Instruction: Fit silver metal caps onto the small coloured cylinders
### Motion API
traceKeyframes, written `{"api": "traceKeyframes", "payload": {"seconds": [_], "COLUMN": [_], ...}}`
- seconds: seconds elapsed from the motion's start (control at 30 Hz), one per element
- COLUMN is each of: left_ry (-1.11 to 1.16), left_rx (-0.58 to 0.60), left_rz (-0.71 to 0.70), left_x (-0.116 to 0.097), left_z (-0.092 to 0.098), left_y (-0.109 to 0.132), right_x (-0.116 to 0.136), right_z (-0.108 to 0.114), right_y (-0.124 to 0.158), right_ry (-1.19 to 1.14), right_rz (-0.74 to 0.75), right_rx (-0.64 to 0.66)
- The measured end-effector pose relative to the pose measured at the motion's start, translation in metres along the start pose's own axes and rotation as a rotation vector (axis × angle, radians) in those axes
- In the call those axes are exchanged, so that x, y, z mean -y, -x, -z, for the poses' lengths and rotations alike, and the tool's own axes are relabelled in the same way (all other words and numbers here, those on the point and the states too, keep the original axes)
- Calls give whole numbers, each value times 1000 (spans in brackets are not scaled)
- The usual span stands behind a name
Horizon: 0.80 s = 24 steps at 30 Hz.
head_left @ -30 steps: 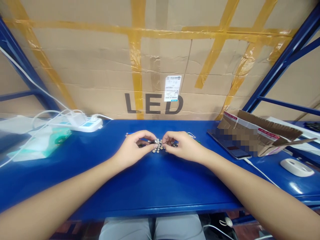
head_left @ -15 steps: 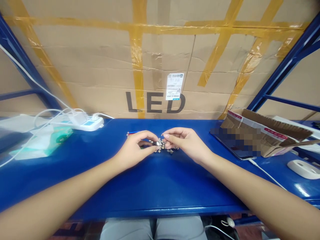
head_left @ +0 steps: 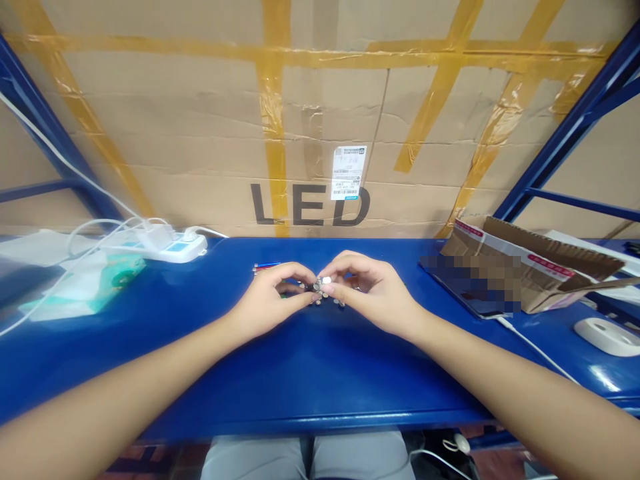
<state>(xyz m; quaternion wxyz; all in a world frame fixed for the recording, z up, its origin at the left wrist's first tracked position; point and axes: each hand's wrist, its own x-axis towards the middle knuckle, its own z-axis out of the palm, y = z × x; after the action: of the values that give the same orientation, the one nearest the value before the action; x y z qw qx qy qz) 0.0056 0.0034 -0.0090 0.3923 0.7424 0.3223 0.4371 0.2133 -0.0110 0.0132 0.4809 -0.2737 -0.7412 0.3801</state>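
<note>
Since the frame half a second ago, I see the right hand (head_left: pixel 373 293) has rolled palm-down and closed toward the left hand (head_left: pixel 273 300); its fingertips, which were lifted and turned up, now meet the left fingertips over the pile of small metal discs (head_left: pixel 327 298). The left hand has barely shifted.

Left hand: fingers curled, thumb and forefinger brought together in a pinch at the near-left edge of the pile. A small disc (head_left: pixel 317 287) sits at the tips, though I cannot tell whether it is gripped or only touched.

Right hand: fingers arched, thumb and forefinger pinching one bright disc (head_left: pixel 327 280), held just above the pile (it catches the light and reads as a white spot). The other fingers of this hand are bent and spread loosely behind the pinch.

The two pinches are just beside each other, almost touching. The pile lies on the blue table (head_left: pixel 310 373), at its middle, partly hidden under both hands; a few discs show at the near edge between the thumbs.

Surroundings: a pen (head_left: pixel 265 267) lies on the table just behind the left hand. A white power strip (head_left: pixel 173 245) with cables sits at the far left, a torn cardboard box (head_left: pixel 530 273) at the right, and a large carton marked LED (head_left: pixel 310 133) stands behind the table.
</note>
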Motion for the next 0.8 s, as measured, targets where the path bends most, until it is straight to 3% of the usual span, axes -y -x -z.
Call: {"api": "traceKeyframes", "payload": {"seconds": [0.13,0.5,0.67,0.8], "left_ry": [29,68,18,-40], "left_rx": [16,38,-24,-55], "left_rz": [-9,-6,-12,-38], "left_x": [-1,0,-2,-5], "left_z": [-1,-1,0,1], "left_y": [1,2,1,1], "right_x": [-2,-7,-12,-19], "right_z": [-1,1,3,9], "right_y": [1,2,1,-2], "right_ry": [140,165,178,486], "right_rz": [90,31,22,82], "right_rx": [38,172,110,159]}}
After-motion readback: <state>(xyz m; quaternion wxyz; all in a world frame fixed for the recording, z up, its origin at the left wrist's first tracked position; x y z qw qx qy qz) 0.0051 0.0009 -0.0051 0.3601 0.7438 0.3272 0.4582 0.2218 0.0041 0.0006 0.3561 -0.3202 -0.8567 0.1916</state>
